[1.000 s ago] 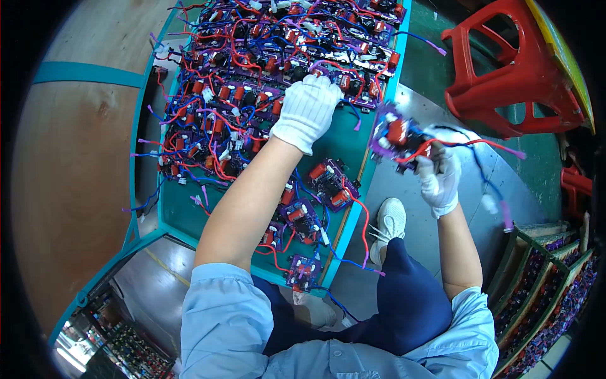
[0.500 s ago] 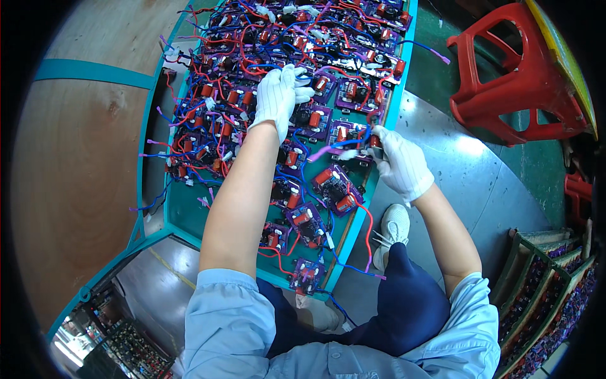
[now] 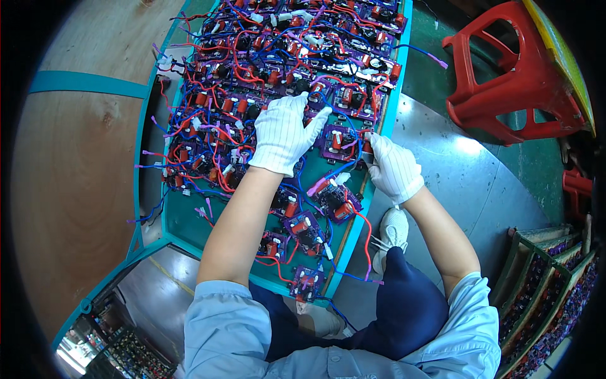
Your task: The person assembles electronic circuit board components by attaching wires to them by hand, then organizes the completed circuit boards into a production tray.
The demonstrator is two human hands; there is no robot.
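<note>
We see a big green tray [image 3: 183, 221] with a teal rim. It fills the top middle, from about 10 o'clock to 1 o'clock. It is packed with small purple circuit boards [image 3: 252, 76] that have red parts and red and blue wires. The boards lie so close together that we cannot count them, and the wires cross over each other. The top of the tray is cut off by the picture edge.

At 2 o'clock stands a red plastic stool [image 3: 511, 82] on the floor.

At 4 o'clock there are green racks [image 3: 536, 278] with more boards standing in rows. They are small, bent by the lens and partly cut off, so they are hard to make out.

In the middle, our left hand [image 3: 284, 136] in a white glove lies flat and spread wide on the boards. It hides what is under it.

Just to its right, at the tray's right rim, our right hand [image 3: 394, 169] in a white glove is closed around the edge of one purple board [image 3: 336, 140]. We cannot see the fingertips well.
</note>
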